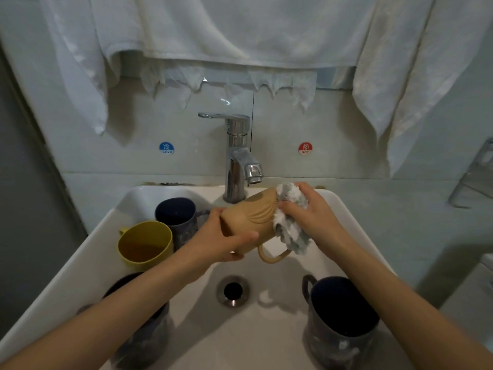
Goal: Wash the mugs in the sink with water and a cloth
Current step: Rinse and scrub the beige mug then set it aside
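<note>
My left hand (221,237) grips a tan mug (249,218) lying on its side over the white sink (88,252), its handle pointing down. My right hand (312,212) holds a fluffy white-grey cloth (289,225) pressed around the mug's far end, just below the faucet spout. A yellow mug (145,243) and a dark blue mug (177,213) stand at the sink's back left. Another dark mug (338,316) stands at the front right. One more dark mug (146,340) sits front left, partly hidden under my left forearm.
A chrome faucet (237,156) rises behind the sink, with no water seen running. The drain (233,291) lies in the basin's middle. White towels (213,36) hang across the wall above. Cold (166,148) and hot (305,149) stickers flank the faucet.
</note>
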Demonstrator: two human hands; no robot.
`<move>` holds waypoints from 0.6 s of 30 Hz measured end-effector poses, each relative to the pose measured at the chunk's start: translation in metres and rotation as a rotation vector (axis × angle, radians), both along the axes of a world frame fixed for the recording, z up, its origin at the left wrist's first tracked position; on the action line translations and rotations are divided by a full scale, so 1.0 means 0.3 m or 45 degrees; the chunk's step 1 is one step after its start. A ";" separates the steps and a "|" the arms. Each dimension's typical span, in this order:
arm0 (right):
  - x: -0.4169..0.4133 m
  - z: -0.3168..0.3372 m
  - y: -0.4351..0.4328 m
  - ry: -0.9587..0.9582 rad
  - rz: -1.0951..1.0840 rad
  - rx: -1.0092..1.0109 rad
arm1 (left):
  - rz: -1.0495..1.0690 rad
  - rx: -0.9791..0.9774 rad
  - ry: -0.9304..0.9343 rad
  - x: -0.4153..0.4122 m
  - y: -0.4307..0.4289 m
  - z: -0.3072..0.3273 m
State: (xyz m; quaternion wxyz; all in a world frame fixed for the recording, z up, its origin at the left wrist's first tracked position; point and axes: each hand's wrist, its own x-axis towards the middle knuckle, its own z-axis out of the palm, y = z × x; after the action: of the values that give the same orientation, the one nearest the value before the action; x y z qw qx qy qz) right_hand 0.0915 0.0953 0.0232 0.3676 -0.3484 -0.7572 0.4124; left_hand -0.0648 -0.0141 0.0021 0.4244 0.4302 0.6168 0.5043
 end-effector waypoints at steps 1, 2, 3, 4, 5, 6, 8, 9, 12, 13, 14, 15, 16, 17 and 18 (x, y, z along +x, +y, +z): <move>-0.001 -0.002 0.000 -0.009 -0.008 0.017 | 0.031 0.020 0.069 -0.007 0.001 -0.002; -0.001 -0.006 0.001 -0.016 -0.023 0.057 | 0.050 0.043 0.152 -0.013 0.002 -0.005; -0.002 -0.016 0.003 -0.036 -0.045 0.136 | 0.059 0.067 0.248 -0.014 0.001 -0.007; -0.004 -0.027 0.005 -0.079 -0.074 0.249 | 0.071 0.085 0.360 -0.011 0.001 -0.009; -0.007 -0.037 0.003 -0.143 -0.105 0.374 | 0.084 0.106 0.467 -0.006 0.001 -0.012; -0.010 -0.045 -0.001 -0.194 -0.138 0.497 | 0.098 0.131 0.553 -0.001 -0.001 -0.015; -0.020 -0.056 -0.017 -0.194 -0.172 0.716 | 0.121 0.195 0.668 0.005 -0.006 -0.020; -0.026 -0.056 -0.036 -0.172 -0.147 0.777 | 0.131 0.229 0.724 0.007 -0.006 -0.023; -0.058 -0.058 -0.126 -0.168 0.127 0.896 | 0.143 0.307 0.785 0.012 -0.003 -0.035; -0.073 -0.063 -0.153 -0.203 0.215 0.974 | 0.141 0.318 0.788 0.015 -0.004 -0.036; -0.082 -0.067 -0.170 -0.252 0.267 1.062 | 0.127 0.336 0.802 0.017 -0.006 -0.031; -0.085 -0.063 -0.166 -0.301 0.278 1.117 | 0.107 0.376 0.830 0.017 -0.005 -0.029; -0.082 -0.049 -0.150 -0.340 0.245 1.113 | 0.095 0.411 0.831 0.015 -0.005 -0.028; -0.072 -0.036 -0.127 -0.359 0.165 1.060 | 0.120 0.408 0.809 0.018 -0.007 -0.022; -0.055 -0.027 -0.092 -0.372 0.053 0.975 | 0.150 0.390 0.807 0.020 -0.013 -0.016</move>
State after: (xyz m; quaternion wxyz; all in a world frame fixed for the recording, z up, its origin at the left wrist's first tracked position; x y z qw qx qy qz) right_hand 0.0749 0.0676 0.0151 0.3511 -0.2259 -0.9071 0.0541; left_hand -0.0588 -0.0179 -0.0027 0.1126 0.5875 0.6590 0.4559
